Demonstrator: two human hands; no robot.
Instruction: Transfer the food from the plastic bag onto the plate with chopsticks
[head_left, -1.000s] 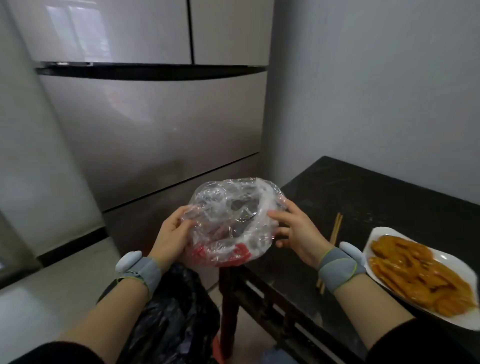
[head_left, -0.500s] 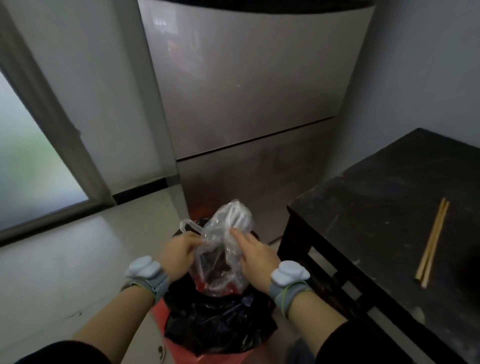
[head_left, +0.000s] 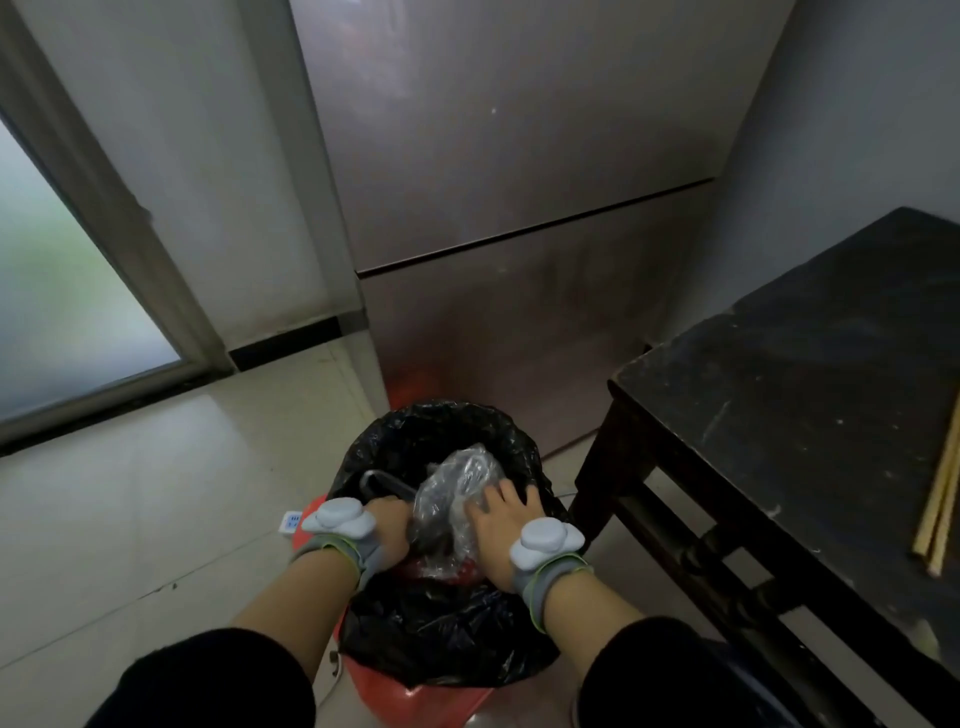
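Observation:
A crumpled clear plastic bag (head_left: 453, 499) with red print at its bottom sits inside the mouth of a red bin lined with a black bag (head_left: 441, 618). My left hand (head_left: 387, 532) grips the bag's left side. My right hand (head_left: 501, 527) presses on its right side with fingers spread over the plastic. A pair of wooden chopsticks (head_left: 941, 499) lies on the dark table (head_left: 810, 405) at the right edge. The plate and the food are out of view.
A tall fridge (head_left: 519, 208) stands straight ahead behind the bin. The dark table's corner and legs are close to the bin's right. A frosted glass door (head_left: 62, 291) is at left. A white power strip (head_left: 291, 521) lies on the tiled floor by the bin.
Both hands carried the plastic bag from beside the table down to the bin and pushed it into the black liner. My view swung left and down, so the plate left the frame.

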